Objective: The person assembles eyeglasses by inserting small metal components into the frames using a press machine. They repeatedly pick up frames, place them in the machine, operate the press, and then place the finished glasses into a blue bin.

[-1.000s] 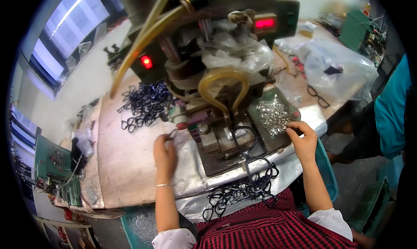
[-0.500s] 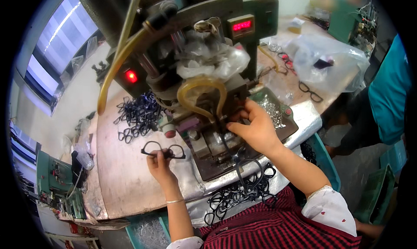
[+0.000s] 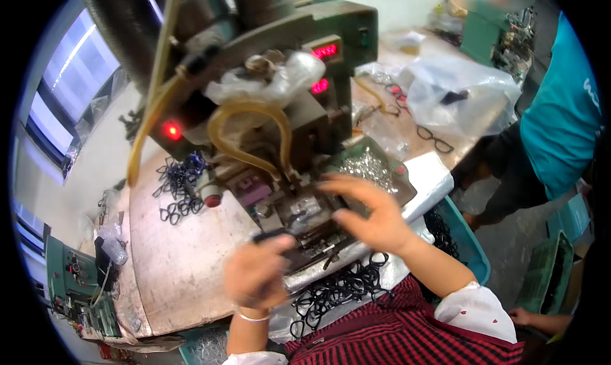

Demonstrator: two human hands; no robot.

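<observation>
My left hand [image 3: 258, 273], smeared by motion, is at the front left of the press machine [image 3: 331, 21]. At its fingertips shows the dark edge of an eyeglass frame [image 3: 272, 234], blurred and seen nearly side-on. Reaching in from the right, my right hand [image 3: 372, 215] has its fingers apart beside the metal fixture [image 3: 305, 212] and holds nothing I can see. A yellowish hose [image 3: 248, 107] loops down over that fixture. Below the machine's front edge lies a pile of black eyeglass frames [image 3: 334, 295].
More dark frames [image 3: 181, 187] are heaped left of the machine. A green tray [image 3: 372, 164] of small shiny parts sits to its right. Beyond are a clear plastic bag [image 3: 464, 94] and a single pair of glasses [image 3: 435, 139]. A person in a teal shirt [image 3: 560, 129] stands at right.
My left hand has brought its eyeglass frame rightward to the machine's front. My right hand's fingers have spread. The frame that hung at the machine's front edge no longer shows there. The view has shifted.
</observation>
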